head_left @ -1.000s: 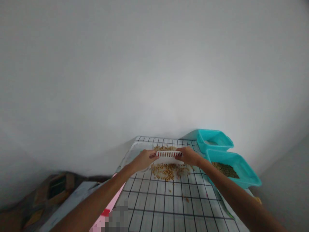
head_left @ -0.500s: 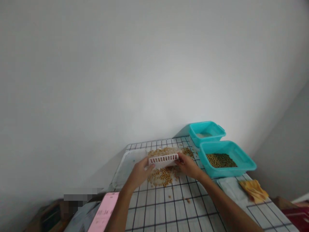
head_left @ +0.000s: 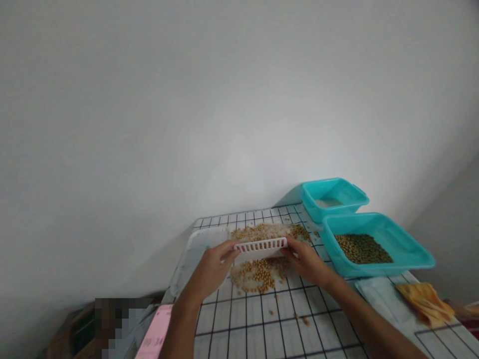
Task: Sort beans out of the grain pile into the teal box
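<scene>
A small white plastic basket [head_left: 257, 255] with a slotted edge is tipped on its side above the table. My left hand [head_left: 213, 267] grips its left end and my right hand [head_left: 305, 258] grips its right end, fingers closed on it. Yellow beans [head_left: 264, 275], which look like soybeans, lie scattered in front of the basket among pale grains. Behind it spreads a heap of white grains [head_left: 267, 231] mixed with beans. The basket's inside and underside are mostly hidden, so I cannot tell whether it touches the table.
A shallow clear tray [head_left: 187, 264] lies left of the beans. On the right stand a teal bin [head_left: 407, 254] holding greenish beans and another teal bin [head_left: 318, 214] with white grains. A pale cloth [head_left: 385, 299], an orange cloth [head_left: 426, 301] and a pink phone [head_left: 155, 331] lie nearer.
Both hands keep their hold on the basket, which sits a little farther right in the view. The camera has shifted slightly, so the teal bins appear larger and farther right.
</scene>
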Tool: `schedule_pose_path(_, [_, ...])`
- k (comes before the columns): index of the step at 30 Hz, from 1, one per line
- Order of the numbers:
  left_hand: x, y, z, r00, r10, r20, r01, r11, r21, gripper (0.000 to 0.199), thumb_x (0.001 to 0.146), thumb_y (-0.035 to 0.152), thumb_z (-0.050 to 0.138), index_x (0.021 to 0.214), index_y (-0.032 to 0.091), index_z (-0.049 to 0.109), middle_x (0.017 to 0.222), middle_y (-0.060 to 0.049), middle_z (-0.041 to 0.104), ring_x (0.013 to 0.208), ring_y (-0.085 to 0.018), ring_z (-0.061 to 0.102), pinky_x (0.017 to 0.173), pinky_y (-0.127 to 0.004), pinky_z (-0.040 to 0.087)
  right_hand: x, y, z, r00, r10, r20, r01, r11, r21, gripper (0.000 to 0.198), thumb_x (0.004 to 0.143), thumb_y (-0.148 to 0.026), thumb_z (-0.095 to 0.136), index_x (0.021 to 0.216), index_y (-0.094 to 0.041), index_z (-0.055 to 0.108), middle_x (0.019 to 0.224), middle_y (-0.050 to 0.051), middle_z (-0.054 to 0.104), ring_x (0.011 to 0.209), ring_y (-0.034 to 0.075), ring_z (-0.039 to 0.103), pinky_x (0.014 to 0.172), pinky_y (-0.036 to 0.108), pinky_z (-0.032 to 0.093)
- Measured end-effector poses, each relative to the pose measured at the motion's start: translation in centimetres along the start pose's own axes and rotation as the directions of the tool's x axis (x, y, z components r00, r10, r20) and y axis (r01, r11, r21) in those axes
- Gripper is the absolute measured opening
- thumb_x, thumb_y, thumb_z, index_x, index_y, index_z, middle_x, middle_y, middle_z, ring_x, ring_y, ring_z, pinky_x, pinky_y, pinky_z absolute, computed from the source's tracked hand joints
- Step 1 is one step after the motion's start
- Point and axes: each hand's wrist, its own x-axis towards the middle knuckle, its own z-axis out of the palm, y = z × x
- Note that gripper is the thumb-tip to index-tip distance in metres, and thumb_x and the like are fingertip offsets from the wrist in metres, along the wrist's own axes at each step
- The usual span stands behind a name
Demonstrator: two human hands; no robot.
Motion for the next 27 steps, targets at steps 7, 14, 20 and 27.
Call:
schedule_pose_path(7, [-0.7,0.8,-0.1,1.0,-0.01,0.01,0.01,1.0,0.014,0.033,0.096,0.037,0.05,0.123,0.028,0.066,0.116,-0.001,0.074,0.102,-0.019,0.067,0.092,-0.029,0.05,-0.6,-0.5,0.1,0.999,0.032,0.009,-0.032,0.999,-0.018,0.016,0.095,-0.026,0.045,0.101,-0.022,0.06,0.091,0.005,0.07,0.084,0.019,0.066,0.076,0.031,0.049])
schedule_pose_path(14, [-1.0,1.0,-0.4,0.998,-0.044,0.048,0.043,0.999,0.032,0.032,0.095,0.038,0.051,0.121,0.03,0.068,0.114,-0.001,0.075,0.106,-0.021,0.066,0.092,-0.029,0.051,-0.8,-1.1,0.5,0.998,0.069,-0.005,-0.069,0.998,0.011,0.02,0.095,-0.025,0.045,0.107,-0.023,0.06,0.099,0.007,0.07,0.092,0.021,0.065,0.081,0.033,0.05])
schedule_pose_path(20, [-1.2,1.0,-0.5,0.997,-0.044,0.06,0.043,0.999,0.018,0.032,0.094,0.04,0.051,0.118,0.033,0.07,0.11,-0.001,0.076,0.099,-0.022,0.068,0.088,-0.03,0.054,-1.1,-1.4,0.4,0.998,0.059,0.027,-0.06,0.997,0.042,0.021,0.094,-0.025,0.048,0.11,-0.026,0.061,0.103,0.008,0.07,0.094,0.023,0.065,0.083,0.036,0.05])
schedule_pose_path(27, [-1.5,1.7,-0.5,1.0,0.006,-0.02,-0.006,1.0,0.013,0.031,0.094,0.037,0.051,0.118,0.03,0.07,0.109,-0.002,0.076,0.098,-0.022,0.069,0.09,-0.033,0.053,-0.8,-1.8,0.2,0.999,0.041,-0.007,-0.041,0.999,0.02,0.019,0.095,-0.031,0.048,0.105,-0.023,0.063,0.093,0.006,0.069,0.084,0.021,0.063,0.082,0.035,0.049])
